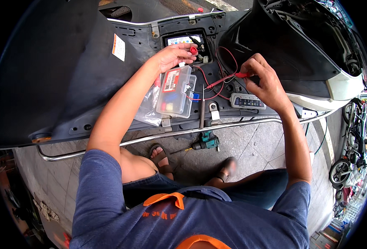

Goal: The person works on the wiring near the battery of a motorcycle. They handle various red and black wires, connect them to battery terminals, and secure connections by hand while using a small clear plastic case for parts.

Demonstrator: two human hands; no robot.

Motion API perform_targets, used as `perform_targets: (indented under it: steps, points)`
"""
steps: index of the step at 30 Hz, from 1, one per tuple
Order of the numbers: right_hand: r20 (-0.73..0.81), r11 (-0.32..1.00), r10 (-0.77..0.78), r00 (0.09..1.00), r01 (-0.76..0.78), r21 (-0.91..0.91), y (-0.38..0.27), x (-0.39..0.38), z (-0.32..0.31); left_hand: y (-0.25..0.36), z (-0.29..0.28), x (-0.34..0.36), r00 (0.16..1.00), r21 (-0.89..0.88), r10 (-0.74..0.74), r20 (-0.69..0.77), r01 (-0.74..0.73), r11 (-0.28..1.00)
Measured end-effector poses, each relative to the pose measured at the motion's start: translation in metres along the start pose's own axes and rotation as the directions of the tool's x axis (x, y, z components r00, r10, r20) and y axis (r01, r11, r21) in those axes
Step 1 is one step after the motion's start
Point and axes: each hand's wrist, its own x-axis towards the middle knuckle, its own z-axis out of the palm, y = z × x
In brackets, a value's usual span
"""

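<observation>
Holding red clip [242, 75] near device [247, 101]

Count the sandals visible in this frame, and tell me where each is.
2: the left sandal, left of the teal drill, and the right sandal, right of it. No others show.

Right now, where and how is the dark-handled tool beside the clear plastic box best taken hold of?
Probably by its thick dark handle, from the person's side: that end points toward the person, near the chrome rail, while its thin shaft points away.
</observation>
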Motion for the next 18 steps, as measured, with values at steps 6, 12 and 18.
perform_targets:
  steps: [6,12,18]
  points:
    - [0.064,0.827,0.109,0.992,-0.127,0.548,0.025,0.029,0.039,0.003,0.005,-0.002,1.0,0.041,-0.001,0.019,0.0,0.999]
    - [0.197,0.637,0.235,0.952,-0.304,0.709,0.043,0.062,0.08,0.001,0.005,-0.007,0.999,0.062,0.023,0.025,-0.025,0.998]
    - [0.099,0.912,0.13,0.987,-0.158,0.378,0.061,0.074,0.094,0.0,0.009,-0.007,0.999,0.063,0.04,0.013,-0.041,0.997]
